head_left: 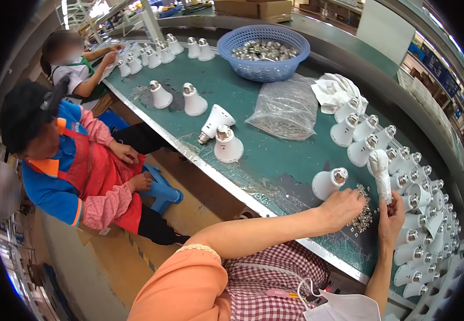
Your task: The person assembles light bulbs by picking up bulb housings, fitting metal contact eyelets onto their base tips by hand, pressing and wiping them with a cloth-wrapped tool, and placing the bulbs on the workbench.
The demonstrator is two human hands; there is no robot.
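Observation:
My left hand [343,209] reaches over a pile of small shiny metal pieces [364,218] with its fingertips pinched together at the pile's edge. What lies between them, if anything, is too small to make out. My right hand [391,218] is closed around the lower end of a white wrapped stick [380,174], which stands upright with a rounded knob on top. Just beyond my left hand, a white bulb housing [325,184] leans over, its metal screw cap facing right. Many similar housings [415,200] stand in rows to the right of my right hand.
A blue basket [264,68] of metal caps stands at the back, near a clear plastic bag [285,109] and white cloth [336,90]. More bulb housings [228,145] are along the green table [274,160]. Two people sit on the left, one in a red apron [101,171].

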